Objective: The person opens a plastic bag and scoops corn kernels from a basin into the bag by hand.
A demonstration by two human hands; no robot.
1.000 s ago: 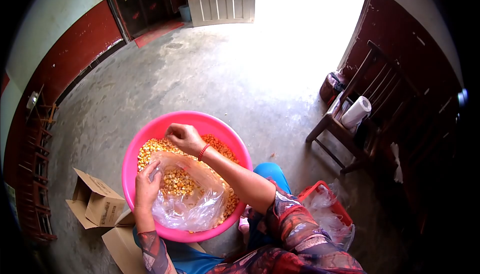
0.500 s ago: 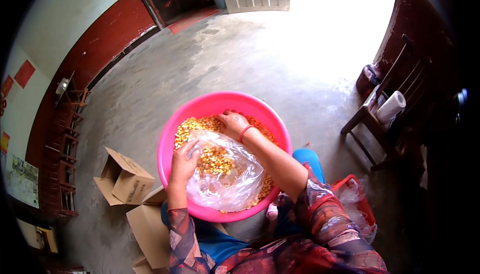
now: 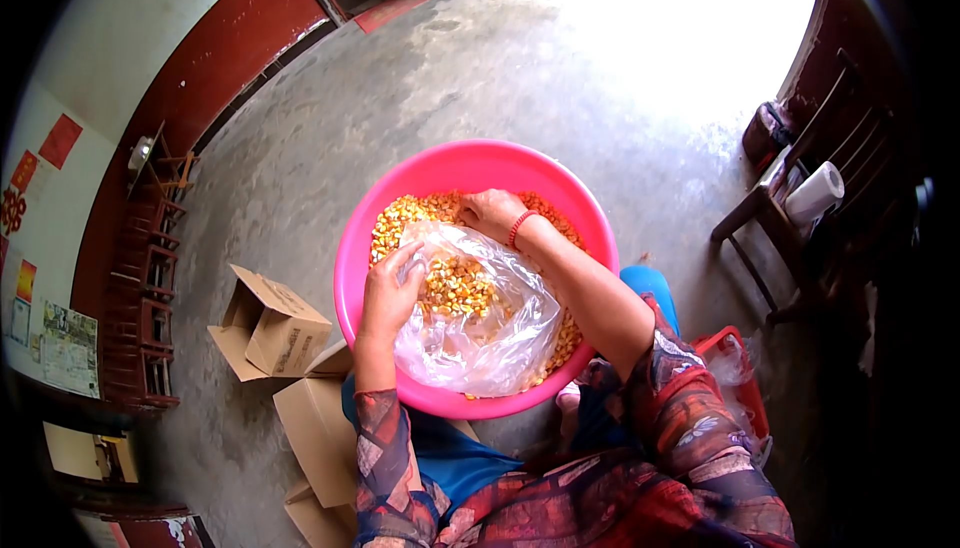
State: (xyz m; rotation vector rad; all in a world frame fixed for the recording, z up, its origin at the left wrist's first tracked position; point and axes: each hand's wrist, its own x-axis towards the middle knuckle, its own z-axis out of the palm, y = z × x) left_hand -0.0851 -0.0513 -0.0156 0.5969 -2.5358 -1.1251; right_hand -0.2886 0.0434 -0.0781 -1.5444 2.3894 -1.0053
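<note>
A large pink basin [image 3: 352, 288] holds loose yellow and orange corn kernels [image 3: 405, 212]. On the kernels lies a clear plastic bag [image 3: 500, 353], with more kernels showing in its opening. My left hand [image 3: 391, 293] is closed on the bag's left edge, thumb against fingers. My right hand [image 3: 490, 212], with a red bracelet at the wrist, is at the kernels just beyond the bag; its fingers are curled, and what they hold, if anything, is hidden.
Open cardboard boxes [image 3: 290, 333] stand left of the basin. A red basket [image 3: 752, 403] with plastic bags is at the right. Farther right, a wooden chair [image 3: 765, 210] bears a white roll [image 3: 815, 193]. Chairs [image 3: 155, 268] line the left wall.
My right hand has come down from above the basin to the kernels. The view has shifted, so the basin now appears farther right and higher. My left hand stays at the bag.
</note>
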